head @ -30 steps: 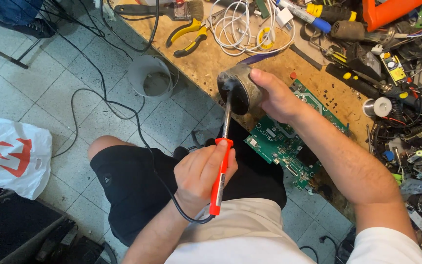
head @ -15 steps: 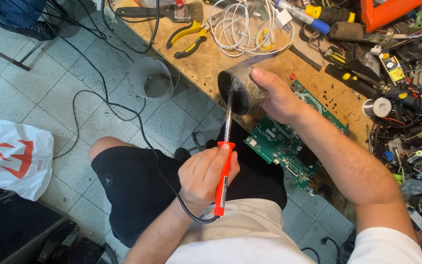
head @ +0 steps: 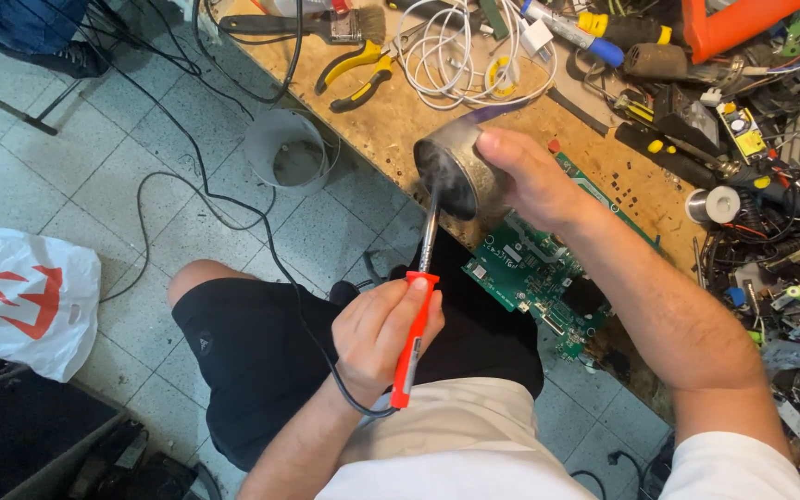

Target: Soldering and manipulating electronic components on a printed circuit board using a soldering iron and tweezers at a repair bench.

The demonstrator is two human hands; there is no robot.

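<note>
tin: small round metal tin (head: 451, 167) was held tipped on its side, open mouth facing the person, just off the near edge of the workbench (head: 400, 120); the tilt let the iron reach inside.
right hand: right hand (head: 534, 181) was clamped around the tin's wall from the far side, fingers wrapped over it, thumb on top.
soldering iron: red-handled soldering iron (head: 416, 319) ran up from the lap, its metal shaft pointing into the tin's mouth; faint smoke showed at the rim.
left hand: left hand (head: 381, 333) was closed on the red handle in a pen-like grip, low down, away from the hot shaft.
cord: black cord (head: 270, 241) left the handle's base and trailed over the tiled floor (head: 122, 185).
circuit board: green circuit board (head: 534, 268) lay at the bench edge, just beneath the right wrist, partly overhanging.
bench clutter: yellow-handled pliers (head: 354, 69), coiled white cable (head: 469, 51) and solder spool (head: 717, 204) lay farther back, well apart from the hands.
hidden: iron's tip and the tin's contents were lost in the dark interior; could not tell whether the tip touched anything.
cut off: right-side clutter ran out of view; white plastic bag (head: 20, 296) was clipped at the left edge.
</note>
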